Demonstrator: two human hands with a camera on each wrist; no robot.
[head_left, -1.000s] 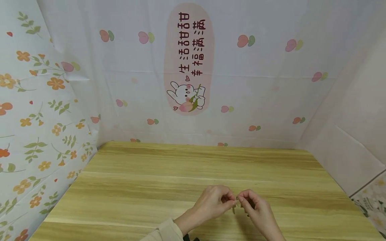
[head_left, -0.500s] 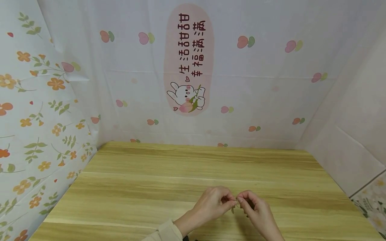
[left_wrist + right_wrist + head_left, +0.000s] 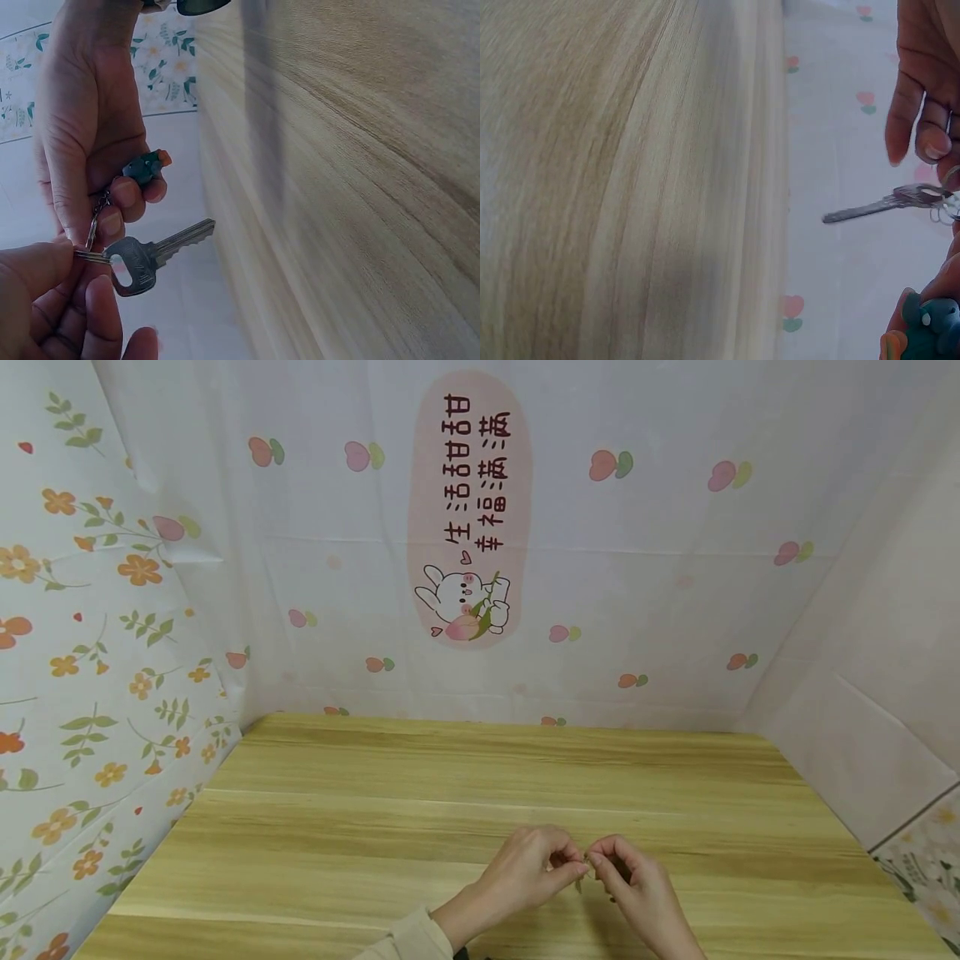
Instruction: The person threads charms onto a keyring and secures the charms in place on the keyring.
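Note:
Low above the front right of the table, my left hand (image 3: 525, 867) and right hand (image 3: 637, 889) meet at the fingertips. Thumb and fingers of the left pinch a thin metal split ring (image 3: 91, 256), seen in the left wrist view. From that ring a silver key (image 3: 144, 260) sticks out over the table, blade pointing away from the hands. My right hand holds the keychain, its thumb beside the ring where a short chain (image 3: 97, 211) joins it. A small teal charm with an orange part (image 3: 141, 167) rests against the right hand's curled fingers. Fingers partly hide the ring.
The hands are over a wood-grain table (image 3: 420, 777). A white printed cloth (image 3: 645, 568) stands along its back, with a floral cloth (image 3: 112, 652) at the left and a pale cloth (image 3: 862, 635) at the right.
Both hands stay in nearly the same place, still holding the keychain. The hanging key shifts only slightly between the fingertips.

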